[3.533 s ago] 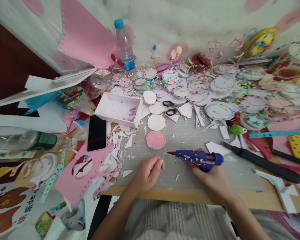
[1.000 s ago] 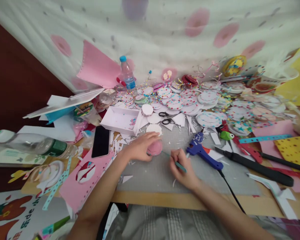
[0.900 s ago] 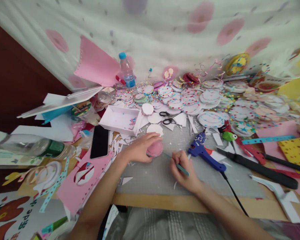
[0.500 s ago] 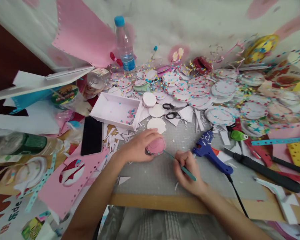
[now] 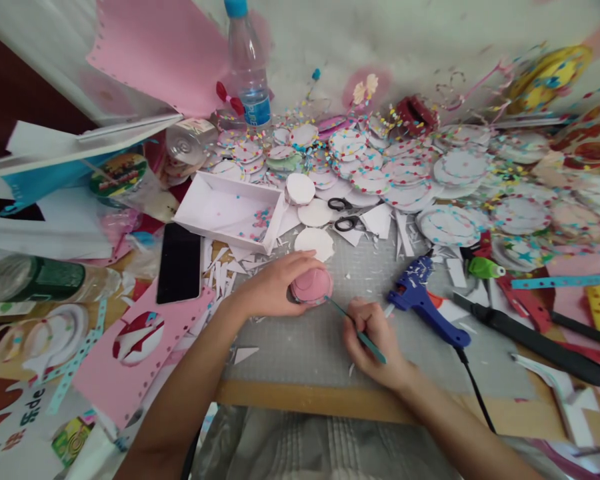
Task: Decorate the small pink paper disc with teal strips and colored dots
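My left hand is wrapped round the left side of a small round pink piece on the grey cutting mat. In my right hand is a thin teal tool, gripped like a pen. Its tip is at the lower right edge of the pink piece. Just behind the pink piece lies a white paper disc, with further white discs beyond it. Black-handled scissors lie behind and to the right.
A blue glue gun with a black cable lies right of my right hand, beside a black-handled tool. A white box, a phone and a bottle stand or lie to the left and back. Decorated discs are piled along the back.
The camera view has shifted slightly. The teal tool's tip has moved a little along the edge of the pink piece, which stays in my left hand.
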A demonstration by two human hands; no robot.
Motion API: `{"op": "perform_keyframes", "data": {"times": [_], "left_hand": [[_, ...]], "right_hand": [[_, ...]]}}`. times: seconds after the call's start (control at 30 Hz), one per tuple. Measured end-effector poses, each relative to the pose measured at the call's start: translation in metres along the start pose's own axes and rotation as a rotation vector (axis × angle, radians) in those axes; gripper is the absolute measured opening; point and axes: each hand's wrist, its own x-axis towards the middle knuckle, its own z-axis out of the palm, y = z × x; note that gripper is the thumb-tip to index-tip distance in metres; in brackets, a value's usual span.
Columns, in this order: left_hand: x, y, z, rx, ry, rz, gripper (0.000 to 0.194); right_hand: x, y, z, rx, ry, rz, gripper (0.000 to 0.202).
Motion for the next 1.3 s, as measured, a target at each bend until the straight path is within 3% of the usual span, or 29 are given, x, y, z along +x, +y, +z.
{"op": "perform_keyframes", "data": {"times": [0.2, 0.43, 1.3], "left_hand": [[0.0003, -0.0010, 0.0005, 0.005, -0.010, -0.020, 0.064], [0.0006, -0.0009, 0.0005, 0.014, -0.013, 0.000, 0.064], [-0.0001, -0.0004, 0.0009, 0.018, -0.019, -0.023, 0.063]], "right_hand": [[0.0000, 0.0007, -0.0007, -0.076, -0.039, -0.056, 0.029], [0.0016, -0.0022, -0.0019, -0.020, 0.036, -0.052, 0.030], [0.0011, -0.0004, -0.0012, -0.028, -0.071, -0.039, 0.032]]}}
